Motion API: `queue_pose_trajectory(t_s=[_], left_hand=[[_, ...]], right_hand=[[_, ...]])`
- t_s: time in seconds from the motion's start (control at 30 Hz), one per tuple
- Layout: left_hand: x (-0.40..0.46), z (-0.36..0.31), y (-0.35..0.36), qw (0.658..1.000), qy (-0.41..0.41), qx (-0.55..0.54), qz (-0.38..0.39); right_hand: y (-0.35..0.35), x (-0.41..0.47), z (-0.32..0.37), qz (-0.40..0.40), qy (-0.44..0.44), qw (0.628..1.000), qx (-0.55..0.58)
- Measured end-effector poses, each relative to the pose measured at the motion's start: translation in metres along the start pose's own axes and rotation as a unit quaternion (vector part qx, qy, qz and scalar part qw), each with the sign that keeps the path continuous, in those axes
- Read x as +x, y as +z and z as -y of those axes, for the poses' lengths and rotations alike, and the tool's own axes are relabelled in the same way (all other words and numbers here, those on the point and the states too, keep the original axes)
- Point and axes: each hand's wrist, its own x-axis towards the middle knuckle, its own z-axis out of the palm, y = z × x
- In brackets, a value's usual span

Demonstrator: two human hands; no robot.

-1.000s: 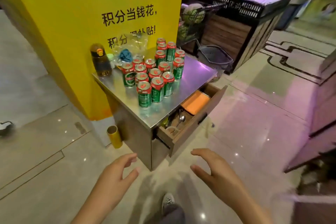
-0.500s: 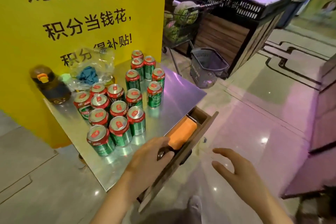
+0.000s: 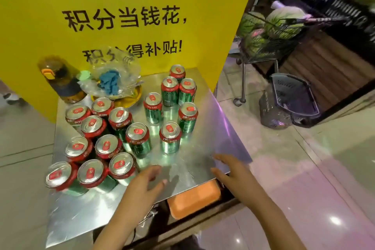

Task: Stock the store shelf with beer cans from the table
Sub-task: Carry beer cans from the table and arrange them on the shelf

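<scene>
Head view showed both hands held over the near edge of the table (image 3: 213, 111), fingers spread and relaxed, nothing gripped in either. The left hand (image 3: 145, 185) was placed just beside the nearest beer can (image 3: 122, 166); the right hand (image 3: 229, 170) was poised near the table's corner, above a partly open drawer (image 3: 205, 219) in which an orange pad (image 3: 194, 198) could be seen. The beer cans (image 3: 113, 140) were all upright on the table, a tight cluster to the left and a looser group (image 3: 176, 97) farther back toward the yellow sign (image 3: 121, 16).

The step in hand was judged to be the first pickup. Cans at the open edge of each cluster were best taken first, one per hand, gripped round the body rather than the rim, and lifted straight up so that touching neighbours would not be toppled. The bottle (image 3: 60, 79) and the plastic bag (image 3: 115, 79) behind were best left undisturbed. No store shelf was visible.
</scene>
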Motion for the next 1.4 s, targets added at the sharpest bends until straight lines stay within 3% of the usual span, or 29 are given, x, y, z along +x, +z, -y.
queue_pose_trajectory(t_s=[0.2, 0.6, 1.07, 1.4], left_hand=[[0.04, -0.014, 0.034, 0.99, -0.09, -0.061, -0.091], [0.104, -0.024, 0.058, 0.959, -0.046, -0.176, -0.219], [0.099, -0.028, 0.049, 0.958, -0.06, -0.178, -0.218], [0.009, -0.07, 0.005, 0.92, -0.043, -0.316, -0.228]], right_hand=[[-0.006, 0.085, -0.017, 0.063, -0.017, 0.997, 0.034], [0.041, 0.182, -0.002, 0.018, -0.081, 0.966, 0.247], [0.03, 0.177, -0.007, 0.009, -0.095, 0.959, 0.268], [-0.02, 0.096, 0.025, 0.05, -0.079, 0.933, 0.348]])
